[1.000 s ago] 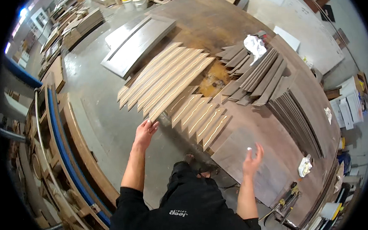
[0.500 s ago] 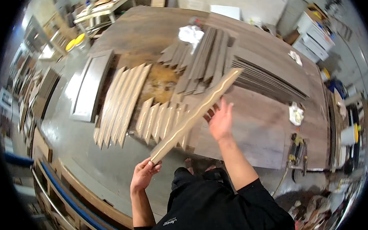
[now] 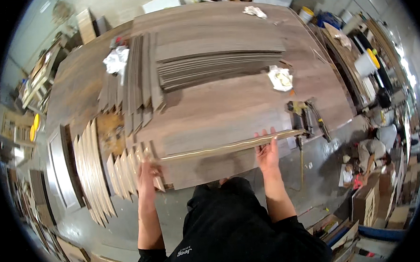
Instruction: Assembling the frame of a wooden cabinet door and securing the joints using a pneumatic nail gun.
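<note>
Both hands — left hand (image 3: 148,173), right hand (image 3: 267,152) — grasp one long pale wooden strip (image 3: 220,148) in their fingers above the brown table (image 3: 227,107); many short light wooden strips (image 3: 120,174) lie unmoved beside it.

the long strip (image 3: 220,148) shows a pale tan edge with a faint sheen. the big board (image 3: 227,107) under it is grey-brown with streaky wood grain. the stacked planks (image 3: 216,65) look darker grey. the short slats (image 3: 120,174) are light beige, perhaps bare wood. the rags (image 3: 117,60) are white. the sleeves (image 3: 233,233) are black.
</note>
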`<state>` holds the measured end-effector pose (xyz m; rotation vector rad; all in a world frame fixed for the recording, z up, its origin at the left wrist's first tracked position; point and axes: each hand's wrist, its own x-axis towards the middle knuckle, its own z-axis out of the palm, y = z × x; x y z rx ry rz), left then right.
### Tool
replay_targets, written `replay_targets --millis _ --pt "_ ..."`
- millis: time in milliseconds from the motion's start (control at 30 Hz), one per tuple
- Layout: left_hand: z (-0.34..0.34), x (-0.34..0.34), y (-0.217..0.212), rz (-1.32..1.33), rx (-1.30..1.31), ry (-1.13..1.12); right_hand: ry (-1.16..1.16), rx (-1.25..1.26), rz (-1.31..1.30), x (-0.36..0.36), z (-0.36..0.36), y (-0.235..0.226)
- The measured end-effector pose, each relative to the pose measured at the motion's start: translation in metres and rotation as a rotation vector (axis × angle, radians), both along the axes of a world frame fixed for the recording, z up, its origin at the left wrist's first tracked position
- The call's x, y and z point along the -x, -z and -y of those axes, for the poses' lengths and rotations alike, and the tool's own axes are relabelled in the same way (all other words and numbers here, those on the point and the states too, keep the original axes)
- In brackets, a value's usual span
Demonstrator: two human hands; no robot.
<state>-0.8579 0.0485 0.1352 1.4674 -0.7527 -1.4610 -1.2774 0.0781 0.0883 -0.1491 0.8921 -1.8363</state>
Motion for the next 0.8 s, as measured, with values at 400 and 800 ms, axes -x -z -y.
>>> replay_targets --millis 400,800 --pt "0.083 0.165 -0.005 1.554 1.295 0.663 -0.031 -0.52 0.103 -0.003 0.028 -0.011" --pt "0.101 0.179 0.008 1.194 0.751 0.899 -0.037 -0.563 -1.327 0.14 0.076 0.057"
